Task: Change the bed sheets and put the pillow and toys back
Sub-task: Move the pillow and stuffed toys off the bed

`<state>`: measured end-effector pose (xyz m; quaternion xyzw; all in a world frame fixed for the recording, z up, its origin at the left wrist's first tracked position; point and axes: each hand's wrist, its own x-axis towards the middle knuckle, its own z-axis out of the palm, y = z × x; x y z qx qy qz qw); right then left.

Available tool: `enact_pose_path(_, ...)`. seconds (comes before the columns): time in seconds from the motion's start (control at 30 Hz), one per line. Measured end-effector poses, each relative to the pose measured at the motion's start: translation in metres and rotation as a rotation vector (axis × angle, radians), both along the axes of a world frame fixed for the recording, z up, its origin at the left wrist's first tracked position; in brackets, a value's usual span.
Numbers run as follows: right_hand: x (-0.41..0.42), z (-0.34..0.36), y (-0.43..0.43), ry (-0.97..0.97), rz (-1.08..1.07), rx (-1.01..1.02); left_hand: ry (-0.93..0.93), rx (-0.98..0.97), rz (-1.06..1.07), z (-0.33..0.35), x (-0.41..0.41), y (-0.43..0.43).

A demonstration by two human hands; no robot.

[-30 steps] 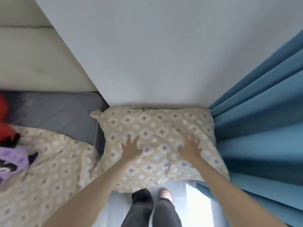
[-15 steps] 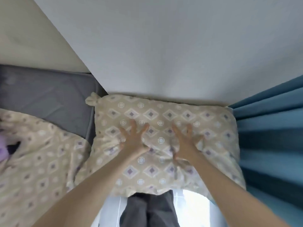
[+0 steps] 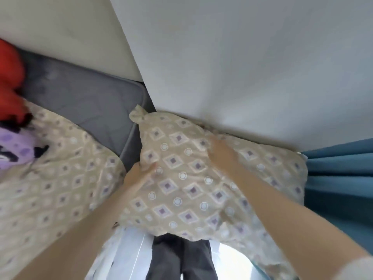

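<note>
Against the white wall (image 3: 242,57), between the mattress corner and the blue curtain (image 3: 339,178), you hold the pillow (image 3: 191,188) off the bed, above your own legs (image 3: 177,259).

- Your left hand (image 3: 141,176) grasps the pillow's left edge, thumb on top. That looks like the carrying grip.
- Your right hand (image 3: 221,152) lies on the upper face near the wall. It is too blurred to tell whether the fingers lie flat or dig into the cloth. It probably steadies or smooths the case.
- Knotted corner of the case points at the grey mattress (image 3: 80,102).

Around:
- The patterned sheet (image 3: 60,178) covers only part of the mattress, and bare grey shows at the head.
- Red toy (image 3: 10,77) and purple toy (image 3: 16,150) sit on the far left.

In the way: the mattress edge touches the pillow's left side and the curtain crowds the right. Lift the pillow clear before swinging it left.
</note>
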<state>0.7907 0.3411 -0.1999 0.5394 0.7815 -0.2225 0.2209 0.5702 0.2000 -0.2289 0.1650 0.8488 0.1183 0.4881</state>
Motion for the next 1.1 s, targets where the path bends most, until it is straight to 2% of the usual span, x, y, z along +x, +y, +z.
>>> enact_pose_path(0.1,0.005,0.000,0.000,-0.108,0.090,0.103,0.018,0.063,-0.036,-0.003,0.001,0.002)
enact_pose_path(0.23,0.029,0.007,0.003,-0.107,0.001,0.156,0.029,0.227,-0.086,0.009,0.019,0.015)
enact_pose_path(0.33,0.047,0.011,0.006,0.056,-0.091,0.186,0.115,0.265,-0.198,0.016,0.036,0.027)
enact_pose_path(0.43,0.048,0.018,0.005,0.270,-0.145,0.053,0.180,0.311,-0.230,0.026,0.053,0.031)
enact_pose_path(0.5,0.043,0.026,0.000,0.290,-0.143,-0.011,0.179,0.326,-0.274,0.035,0.062,0.031)
enact_pose_path(0.67,0.018,0.072,-0.005,0.412,-0.198,0.051,0.101,0.354,-0.092,0.076,0.056,0.035)
enact_pose_path(0.77,-0.003,0.115,-0.005,0.554,-0.160,0.072,0.088,0.456,0.064,0.113,0.041,0.037)
enact_pose_path(1.1,-0.100,0.250,-0.020,0.782,0.075,0.141,0.179,0.722,0.288,0.253,-0.034,-0.003)
